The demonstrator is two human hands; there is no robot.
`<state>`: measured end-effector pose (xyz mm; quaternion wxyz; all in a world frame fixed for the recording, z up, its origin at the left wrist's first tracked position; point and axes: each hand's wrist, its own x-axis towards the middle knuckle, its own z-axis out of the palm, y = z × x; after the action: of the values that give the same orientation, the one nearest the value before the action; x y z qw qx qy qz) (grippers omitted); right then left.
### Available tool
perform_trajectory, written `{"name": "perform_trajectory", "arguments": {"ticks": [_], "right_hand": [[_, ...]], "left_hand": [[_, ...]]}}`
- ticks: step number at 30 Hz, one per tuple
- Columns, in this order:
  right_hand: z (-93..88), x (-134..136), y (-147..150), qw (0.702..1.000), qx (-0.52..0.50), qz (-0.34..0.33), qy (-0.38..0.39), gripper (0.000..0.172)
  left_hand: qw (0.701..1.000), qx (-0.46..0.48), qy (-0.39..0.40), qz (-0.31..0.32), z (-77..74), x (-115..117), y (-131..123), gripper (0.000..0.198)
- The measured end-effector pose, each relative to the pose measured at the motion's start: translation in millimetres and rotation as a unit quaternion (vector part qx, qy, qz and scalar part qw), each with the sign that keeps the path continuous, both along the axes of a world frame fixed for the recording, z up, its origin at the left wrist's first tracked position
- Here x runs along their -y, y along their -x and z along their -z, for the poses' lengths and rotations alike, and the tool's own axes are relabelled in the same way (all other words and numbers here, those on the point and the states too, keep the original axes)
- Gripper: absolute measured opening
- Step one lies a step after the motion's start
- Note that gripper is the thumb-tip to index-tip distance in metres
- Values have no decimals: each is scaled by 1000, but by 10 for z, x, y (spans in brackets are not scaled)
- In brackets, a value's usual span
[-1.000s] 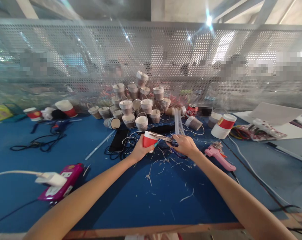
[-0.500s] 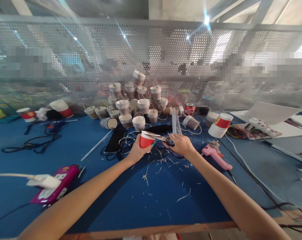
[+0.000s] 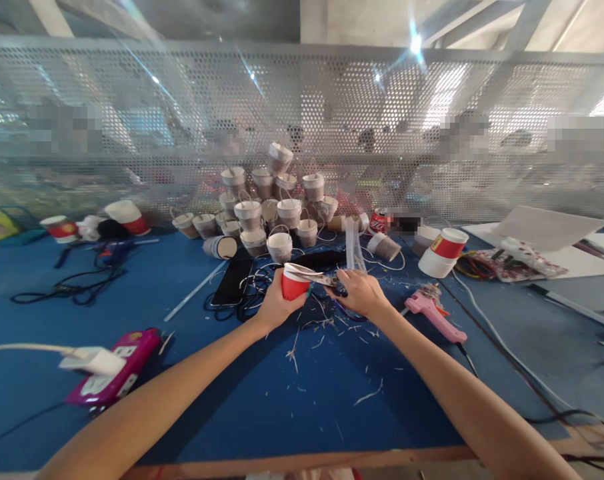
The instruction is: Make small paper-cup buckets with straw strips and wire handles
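Scissors (image 3: 313, 274) in closed right hand (image 3: 363, 294), at cup (image 3: 294, 287)

Red can (image 3: 379, 221) at far edge of blue table (image 3: 262, 400): white script, too small to read with certainty. Red-banded cup (image 3: 445, 248), far right: yellow emblem, illegible. Pink power strip (image 3: 113, 365), near left corner: markings blurred. Nothing else legible.

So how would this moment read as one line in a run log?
left hand: holds red paper cup | right hand: holds scissors, blades at cup rim | nearby: pink glue gun, paper trimmings on blue table
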<state>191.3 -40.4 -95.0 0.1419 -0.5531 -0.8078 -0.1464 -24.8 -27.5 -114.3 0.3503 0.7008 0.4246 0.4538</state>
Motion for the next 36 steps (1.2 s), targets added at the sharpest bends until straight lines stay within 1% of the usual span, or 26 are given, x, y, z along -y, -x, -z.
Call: {"name": "perform_trajectory", "arguments": {"ticks": [2,4,7,10,12,14,16,18,22,24,29,34,36], "right_hand": [[0,-4,-3,1000,-1,-3,-4,41],[4,-10,-11,1000,-1,-7,-18,40],[28,-23,-18,998,-2,-16,-54,41],[71,-35,-14,996,-4,-23,-83,42],[95,-39,-10,996,-5,-24,-89,43],[102,-36,-8,996,-5,-23,-80,43],[92,-25,-7,998,-2,-24,-62,43],[76,-11,-4,999,1,-23,-41,42],[54,10,14,1000,3,-8,-7,43],[51,12,25,1000,4,-3,5,43],[54,10,35,1000,3,-4,12,42],[66,4,35,1000,-9,-1,0,41],[67,1,37,1000,-10,-1,-1,41]], "left_hand": [[1000,3,1,-1,15,-14,9,52],[999,26,22,12,36,-34,16,55],[990,105,79,53,50,-63,20,63],[975,164,135,72,38,-84,19,67],[970,168,159,74,26,-93,18,67],[970,162,165,77,18,-98,14,67],[974,149,151,78,20,-98,9,65],[982,126,116,77,32,-99,7,62],[995,69,50,44,75,-115,20,55],[997,53,39,30,92,-120,28,54],[998,43,30,24,99,-110,29,53],[1000,12,16,-20,98,-104,31,54],[999,-1,14,-29,97,-105,34,55]]}}
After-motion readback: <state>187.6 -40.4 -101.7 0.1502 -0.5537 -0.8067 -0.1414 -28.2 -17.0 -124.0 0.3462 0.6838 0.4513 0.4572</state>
